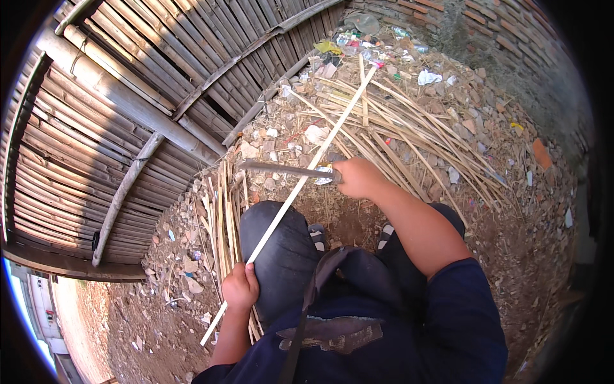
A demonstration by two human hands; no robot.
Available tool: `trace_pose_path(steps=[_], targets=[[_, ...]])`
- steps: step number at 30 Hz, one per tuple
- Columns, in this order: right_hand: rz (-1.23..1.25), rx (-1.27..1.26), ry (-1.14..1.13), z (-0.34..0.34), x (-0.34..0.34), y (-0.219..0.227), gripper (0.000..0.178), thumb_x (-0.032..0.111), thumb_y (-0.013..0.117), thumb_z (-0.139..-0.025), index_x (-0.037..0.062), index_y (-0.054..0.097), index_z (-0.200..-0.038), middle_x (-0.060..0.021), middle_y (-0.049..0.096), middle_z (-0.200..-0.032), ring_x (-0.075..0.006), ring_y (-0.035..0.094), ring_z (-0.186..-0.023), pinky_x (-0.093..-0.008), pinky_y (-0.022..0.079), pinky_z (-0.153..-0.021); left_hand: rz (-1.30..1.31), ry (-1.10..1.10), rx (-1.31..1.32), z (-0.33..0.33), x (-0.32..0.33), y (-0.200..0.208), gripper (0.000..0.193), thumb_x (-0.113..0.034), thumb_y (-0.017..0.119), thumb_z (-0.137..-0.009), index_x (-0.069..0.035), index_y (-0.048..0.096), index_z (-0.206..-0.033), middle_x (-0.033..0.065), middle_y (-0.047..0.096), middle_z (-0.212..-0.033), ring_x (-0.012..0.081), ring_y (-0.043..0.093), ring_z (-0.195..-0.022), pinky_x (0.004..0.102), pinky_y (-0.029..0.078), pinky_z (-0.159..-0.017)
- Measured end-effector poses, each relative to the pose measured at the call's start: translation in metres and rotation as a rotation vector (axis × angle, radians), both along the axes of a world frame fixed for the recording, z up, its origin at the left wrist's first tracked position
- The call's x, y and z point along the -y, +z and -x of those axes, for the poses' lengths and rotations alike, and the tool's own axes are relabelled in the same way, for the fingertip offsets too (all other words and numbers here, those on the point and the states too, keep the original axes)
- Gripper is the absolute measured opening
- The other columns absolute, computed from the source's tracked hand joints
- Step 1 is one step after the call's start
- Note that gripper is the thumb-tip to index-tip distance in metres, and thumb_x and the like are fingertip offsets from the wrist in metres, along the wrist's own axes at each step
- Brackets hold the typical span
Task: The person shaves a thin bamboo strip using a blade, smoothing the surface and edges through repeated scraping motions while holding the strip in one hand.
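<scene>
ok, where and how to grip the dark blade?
Likely its right end, fist wrapped, coming from the right: the right hand holds it there, and the long, narrow dark blade points left across the pale strip.

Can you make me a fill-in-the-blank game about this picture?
The person's ____ hand holds the long-bladed knife.
The person's ____ hand grips a long pale wooden strip.
The wall at the upper right is built of ____.
The shirt's colour is dark ____.

Missing words: right; left; bricks; blue.
</scene>
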State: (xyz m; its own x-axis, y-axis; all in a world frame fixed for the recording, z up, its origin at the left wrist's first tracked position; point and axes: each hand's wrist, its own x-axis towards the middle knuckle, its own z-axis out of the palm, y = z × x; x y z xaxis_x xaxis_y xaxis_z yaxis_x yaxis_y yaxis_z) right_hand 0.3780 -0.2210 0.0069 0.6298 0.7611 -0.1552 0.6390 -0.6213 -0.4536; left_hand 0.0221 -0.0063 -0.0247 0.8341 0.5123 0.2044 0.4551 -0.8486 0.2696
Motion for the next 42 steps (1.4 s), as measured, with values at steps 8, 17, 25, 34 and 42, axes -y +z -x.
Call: trace_pose_path(steps=[8,17,25,34,42], targets=[[0.026,0.045,-0.137,-0.006,0.008,-0.003,0.025,0.013,0.068,-0.082,0.0091,0.068,-0.107,-0.0166,0.073,-0.101,-0.0367,0.071,-0.097,-0.0498,0.057,-0.082,-0.032,-0.013,-0.044,-0.010,0.003,0.029,0.035,-0.031,0.057,-0.104,-0.006,0.055,-0.080,0.0208,0.062,-0.065,0.0440,0.062,-0.059,0.0542,0.049,-0.055],[-0.039,0.019,-0.128,-0.022,0.007,-0.022,0.022,0.014,0.070,-0.081,0.0100,0.069,-0.103,-0.0156,0.073,-0.093,-0.0362,0.072,-0.092,-0.0505,0.057,-0.079,0.004,0.007,-0.044,-0.009,0.001,0.014,0.036,-0.031,0.057,-0.104,-0.006,0.054,-0.079,0.0201,0.062,-0.064,0.0436,0.062,-0.057,0.0536,0.049,-0.054],[0.030,0.114,0.031,0.007,0.001,0.012,0.024,0.017,0.069,-0.083,0.0081,0.068,-0.105,-0.0155,0.073,-0.094,-0.0371,0.072,-0.091,-0.0504,0.057,-0.080,-0.029,-0.014,-0.051,-0.011,0.002,0.024,0.036,-0.032,0.055,-0.105,-0.006,0.054,-0.080,0.0205,0.062,-0.064,0.0443,0.062,-0.058,0.0544,0.048,-0.053],[-0.001,0.012,-0.100,-0.024,0.010,-0.023,0.027,0.013,0.070,-0.083,0.0068,0.070,-0.109,-0.0167,0.074,-0.097,-0.0385,0.072,-0.090,-0.0501,0.058,-0.080,-0.011,-0.006,-0.082,-0.011,-0.009,0.018,0.037,-0.036,0.052,-0.107,-0.007,0.056,-0.085,0.0209,0.064,-0.068,0.0461,0.063,-0.061,0.0568,0.049,-0.057],[0.034,0.167,0.103,0.017,-0.007,0.013,0.031,0.017,0.070,-0.084,0.0065,0.068,-0.112,-0.0166,0.074,-0.096,-0.0376,0.072,-0.094,-0.0517,0.058,-0.081,0.033,0.010,-0.059,0.007,0.001,0.011,0.037,-0.032,0.052,-0.107,-0.005,0.058,-0.084,0.0231,0.062,-0.067,0.0474,0.062,-0.063,0.0552,0.047,-0.057]])
